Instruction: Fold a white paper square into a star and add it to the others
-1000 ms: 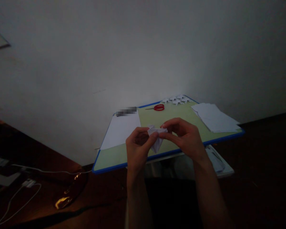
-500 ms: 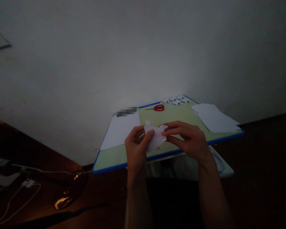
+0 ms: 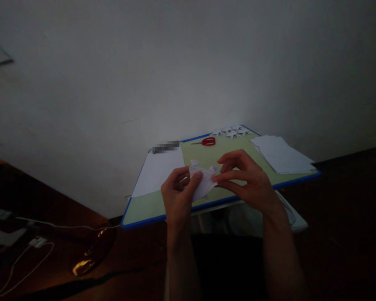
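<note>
A piece of folded white paper [image 3: 203, 186] with small pointed flaps at its top is held over the near edge of the table. My left hand [image 3: 181, 190] pinches it from the left, the thumb lying across its front. On the other side my right hand [image 3: 246, 177] grips the paper's right edge between thumb and a finger, while its index finger is lifted and curved away. The fingers behind the paper are partly hidden.
The green tabletop [image 3: 147, 213] has a blue rim. Red-handled scissors [image 3: 208, 141] lie near its back edge, beside several small folded paper pieces [image 3: 233, 134]. A paper stack [image 3: 282, 154] lies at right, a white sheet [image 3: 158, 171] at left. A wall stands behind.
My right index finger has lifted off the paper's upper right flap. My left hand keeps its hold, and the paper has hardly moved.
</note>
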A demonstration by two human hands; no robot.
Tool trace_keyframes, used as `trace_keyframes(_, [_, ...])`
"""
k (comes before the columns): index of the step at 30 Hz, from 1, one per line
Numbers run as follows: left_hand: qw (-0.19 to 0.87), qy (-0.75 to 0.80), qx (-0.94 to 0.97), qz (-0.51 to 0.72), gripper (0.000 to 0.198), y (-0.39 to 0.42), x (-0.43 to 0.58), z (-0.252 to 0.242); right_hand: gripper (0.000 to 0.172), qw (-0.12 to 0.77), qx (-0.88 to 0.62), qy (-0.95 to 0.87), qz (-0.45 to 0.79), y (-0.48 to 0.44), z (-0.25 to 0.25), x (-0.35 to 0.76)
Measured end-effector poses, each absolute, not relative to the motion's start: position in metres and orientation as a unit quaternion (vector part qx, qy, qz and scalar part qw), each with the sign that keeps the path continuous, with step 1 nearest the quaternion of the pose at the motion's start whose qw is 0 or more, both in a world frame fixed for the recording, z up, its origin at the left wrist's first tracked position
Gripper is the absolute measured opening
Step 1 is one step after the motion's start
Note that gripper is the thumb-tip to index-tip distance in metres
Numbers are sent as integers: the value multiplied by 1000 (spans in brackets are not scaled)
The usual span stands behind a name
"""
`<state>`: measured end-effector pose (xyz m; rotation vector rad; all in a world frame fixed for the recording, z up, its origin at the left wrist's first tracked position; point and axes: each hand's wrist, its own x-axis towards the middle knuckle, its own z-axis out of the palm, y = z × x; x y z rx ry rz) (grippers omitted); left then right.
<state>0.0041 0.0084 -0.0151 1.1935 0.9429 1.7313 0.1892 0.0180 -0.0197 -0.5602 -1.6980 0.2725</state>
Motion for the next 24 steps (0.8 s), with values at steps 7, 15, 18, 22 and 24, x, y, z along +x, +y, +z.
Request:
trace_keyframes(7, [385,346,509,687,24,3,6,-12,9,641,-236,-691,235,18,-18,181])
trace_keyframes(15, [366,329,515,702,22,4,4,-15,19,669,-233,-618,340,14,-17,163])
trace_keyframes(18, [380,321,510,702,22,4,5,-15,19,672,-234,-609,349,13,-16,162])
trace_keyframes(22, [401,306,502,702,22,3,6,-12,13,665,-239,-620,341,11,-13,161])
trace_keyframes(24, [405,303,500,703,21,1,6,-10,14,670,-239,-619,333,10,-11,160])
